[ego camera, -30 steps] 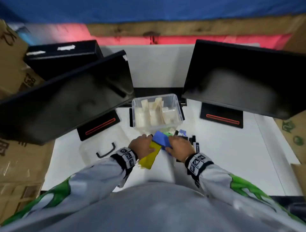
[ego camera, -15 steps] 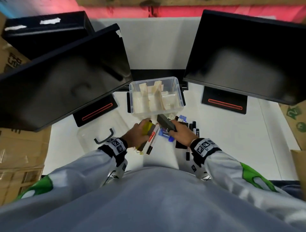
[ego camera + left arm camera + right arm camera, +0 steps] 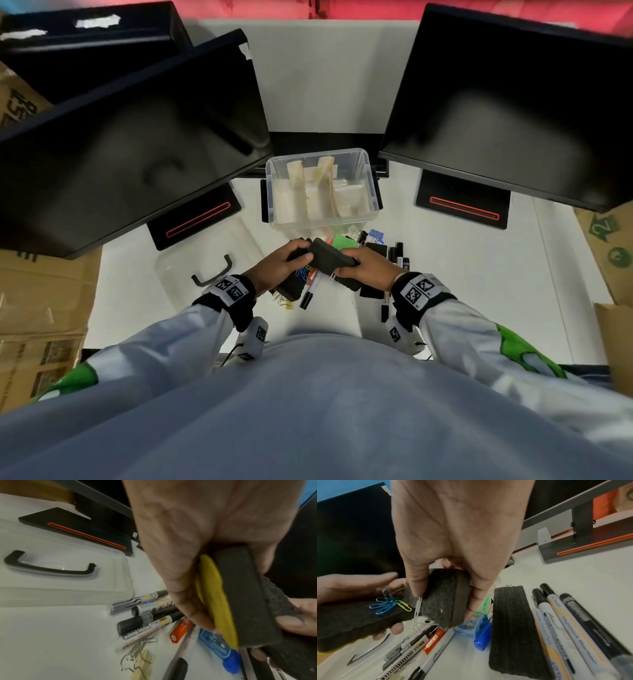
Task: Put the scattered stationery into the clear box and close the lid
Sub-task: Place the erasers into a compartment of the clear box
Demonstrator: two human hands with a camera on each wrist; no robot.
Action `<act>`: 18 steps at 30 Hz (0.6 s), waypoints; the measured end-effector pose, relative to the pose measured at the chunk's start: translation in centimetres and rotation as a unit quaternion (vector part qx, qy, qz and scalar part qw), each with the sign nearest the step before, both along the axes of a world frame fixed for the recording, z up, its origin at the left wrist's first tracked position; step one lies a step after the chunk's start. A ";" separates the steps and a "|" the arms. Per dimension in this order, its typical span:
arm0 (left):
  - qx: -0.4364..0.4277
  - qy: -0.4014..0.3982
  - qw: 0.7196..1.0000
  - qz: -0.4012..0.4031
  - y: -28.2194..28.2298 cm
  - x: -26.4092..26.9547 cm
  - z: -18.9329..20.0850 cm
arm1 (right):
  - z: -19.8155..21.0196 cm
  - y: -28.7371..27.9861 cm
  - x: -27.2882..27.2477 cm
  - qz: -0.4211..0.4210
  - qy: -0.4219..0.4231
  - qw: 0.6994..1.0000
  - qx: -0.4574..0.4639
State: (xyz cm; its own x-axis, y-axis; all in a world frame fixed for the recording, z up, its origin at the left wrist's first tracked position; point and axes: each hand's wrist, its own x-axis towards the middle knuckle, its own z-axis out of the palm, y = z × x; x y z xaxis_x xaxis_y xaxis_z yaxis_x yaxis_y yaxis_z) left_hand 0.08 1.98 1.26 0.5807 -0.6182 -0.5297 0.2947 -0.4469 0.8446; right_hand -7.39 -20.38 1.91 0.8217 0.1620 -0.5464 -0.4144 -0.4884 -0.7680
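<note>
Felt erasers are in both hands, above the scattered pile just in front of the clear box (image 3: 371, 192): the left hand (image 3: 279, 265) curls round a yellow-backed eraser (image 3: 243, 601), the right hand (image 3: 368, 270) pinches a second black eraser (image 3: 443, 599) by its long edges. I judge them light, soft and grippy, squashing a little under the fingers, so a hold across the sides suits. Coloured paper clips (image 3: 388, 603) lie loose on the felt of the left one and could slide off if it tilts. Inside the box stand pale rolls and clear packets; its lid (image 3: 212, 263) lies flat on the table to the left, handle up
</note>
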 end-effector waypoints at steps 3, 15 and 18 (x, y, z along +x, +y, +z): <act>0.007 -0.022 0.999 0.029 -0.1 0.0 -0.1 | 0.4 0.4 0.4 0.022 -0.022 0.999 -0.041; -0.002 0.048 0.999 -0.015 -0.3 -0.8 0.4 | 0.1 1.9 1.1 -0.083 -0.038 0.996 0.011; -0.008 0.050 0.997 -0.054 -0.7 -0.9 0.8 | 0.1 2.2 1.2 -0.097 -0.034 0.992 0.068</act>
